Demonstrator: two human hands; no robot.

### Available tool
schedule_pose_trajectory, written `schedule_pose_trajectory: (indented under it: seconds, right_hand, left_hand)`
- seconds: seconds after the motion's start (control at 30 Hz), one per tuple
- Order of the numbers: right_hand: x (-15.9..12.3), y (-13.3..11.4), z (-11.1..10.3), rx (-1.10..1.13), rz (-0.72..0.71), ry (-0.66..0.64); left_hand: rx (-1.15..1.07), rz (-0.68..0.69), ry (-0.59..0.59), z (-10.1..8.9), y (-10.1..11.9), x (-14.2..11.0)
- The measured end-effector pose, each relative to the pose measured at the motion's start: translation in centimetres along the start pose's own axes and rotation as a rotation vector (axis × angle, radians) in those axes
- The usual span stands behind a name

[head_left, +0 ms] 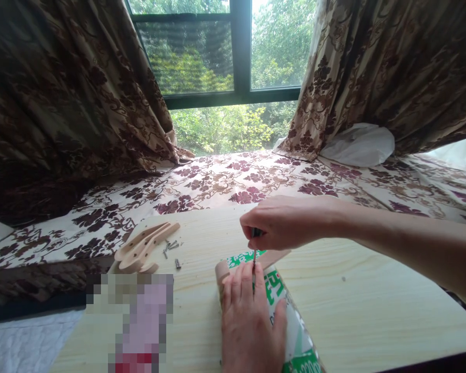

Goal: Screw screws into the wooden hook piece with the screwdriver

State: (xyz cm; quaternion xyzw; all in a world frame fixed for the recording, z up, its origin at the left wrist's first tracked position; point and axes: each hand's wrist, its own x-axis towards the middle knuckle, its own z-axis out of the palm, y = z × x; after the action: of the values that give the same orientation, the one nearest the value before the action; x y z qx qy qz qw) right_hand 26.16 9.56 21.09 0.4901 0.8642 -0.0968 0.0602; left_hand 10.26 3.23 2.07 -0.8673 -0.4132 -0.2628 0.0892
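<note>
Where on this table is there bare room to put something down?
The widest bare patch of table lies between the printed pack and the table's right edge, with one small speck. A narrower strip separates the screws from the pack. It is crowded around the left hand, right hand and loose wooden pieces. Lower left is blurred.

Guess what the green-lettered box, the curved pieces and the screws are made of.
Box: probably printed cardboard, from its flat face and straight edge. Curved pieces: likely smooth, matte wood, pale tan with dark holes. Screws: apparently metal, from slim grey shafts; finish unclear.
</note>
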Motion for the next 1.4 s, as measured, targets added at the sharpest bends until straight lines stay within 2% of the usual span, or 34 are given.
schedule_pose_trajectory:
  seconds: [0.23,0.5,0.8,1.1,1.4]
  right_hand:
    - [-0.31,0.1,-0.58,-0.022,-0.092,-0.023]
    - [0.02,-0.06,0.15,-0.033,-0.018,0.005]
    - [-0.17,-0.04,-0.54,-0.012,-0.086,-0.038]
    - [0.15,0.1,-0.01,0.009,-0.014,-0.025]
    - [-0.18,0.75,-0.66,0.082,-0.104,-0.048]
  left_hand:
    - [-0.008,-0.001,0.004,-0.13,0.13,0.13]
    - [-0.009,-0.003,-0.003,-0.13,0.07,0.1]
    - [-0.007,-0.001,-0.003,-0.16,0.22,0.26]
    - [-0.008,0.0,0.001,-0.33,0.15,0.13]
    - [-0.023,-0.009,-0.01,-0.19,0.13,0.08]
